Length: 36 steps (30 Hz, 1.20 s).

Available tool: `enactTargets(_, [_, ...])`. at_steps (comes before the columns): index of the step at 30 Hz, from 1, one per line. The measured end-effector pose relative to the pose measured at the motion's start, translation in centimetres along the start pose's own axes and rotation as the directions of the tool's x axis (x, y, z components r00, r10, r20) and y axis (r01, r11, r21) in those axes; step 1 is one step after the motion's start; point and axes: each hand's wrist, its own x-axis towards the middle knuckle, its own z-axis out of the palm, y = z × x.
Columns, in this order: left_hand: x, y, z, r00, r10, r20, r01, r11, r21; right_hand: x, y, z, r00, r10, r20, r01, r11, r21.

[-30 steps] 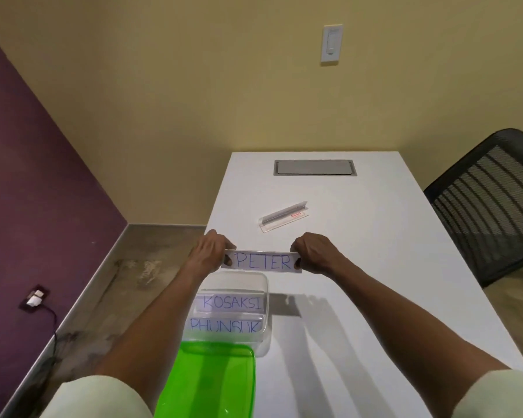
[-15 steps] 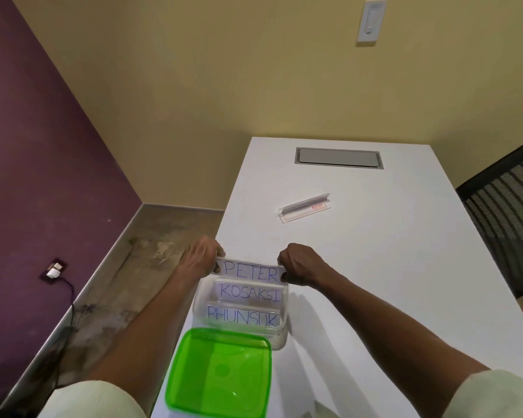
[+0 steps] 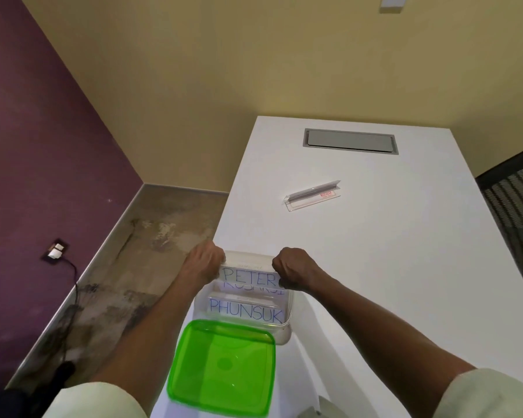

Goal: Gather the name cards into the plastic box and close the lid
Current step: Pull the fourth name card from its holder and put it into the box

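A clear plastic box (image 3: 287,324) stands near the table's left front edge. My left hand (image 3: 204,263) and my right hand (image 3: 293,271) pinch the two ends of the PETER name card (image 3: 248,277), held just inside the box's far rim. Below it a second card (image 3: 254,291) is half hidden, and the PHUNSUK card (image 3: 245,310) leans at the near side. The green lid (image 3: 224,366) lies upturned in front of the box. One more clear name card holder (image 3: 313,194) lies further back on the table.
The white table (image 3: 390,267) has a grey cable hatch (image 3: 349,140) at its far end. A black mesh chair (image 3: 517,206) stands at the right. Bare floor with a wall socket and cable (image 3: 56,251) lies to the left.
Both hands have brought the PETER card back toward me and down into the far part of the box, so it now covers most of the second card.
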Motion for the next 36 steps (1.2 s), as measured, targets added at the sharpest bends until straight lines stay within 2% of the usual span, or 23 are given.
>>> enactTargets(6, [0.2,0.5,1.3,0.999,0.050,0.019,-0.051,0.993,0.102,-0.1,-0.3,1.4,0.999,-0.016,0.037,0.019,0.996,-0.090])
enactTargets(13, [0.6,0.7,2.6,0.994,0.105,0.027,-0.108,0.972,0.208,-0.5,-0.4,2.4,0.999,-0.038,-0.033,0.037,0.999,-0.017])
enactTargets(20, [-0.2,1.4,2.7,0.995,0.096,0.039,-0.102,0.963,0.251,-0.3,-0.9,2.8,0.995,-0.068,-0.077,0.051,0.976,-0.213])
enactTargets(22, [-0.3,1.4,3.1,0.993,0.117,-0.021,-0.105,0.946,0.307,-0.2,-1.1,2.9,0.996,-0.070,-0.053,0.056,0.969,-0.241])
enactTargets(27, [-0.1,1.4,4.0,0.995,0.086,0.043,-0.094,0.958,0.271,0.1,-1.4,3.3,0.996,-0.084,-0.020,0.074,0.954,-0.291])
enactTargets(36, [-0.2,0.9,4.8,0.973,0.217,-0.077,-0.190,0.947,0.260,0.6,-1.5,3.8,0.996,-0.088,-0.012,0.080,0.955,-0.285])
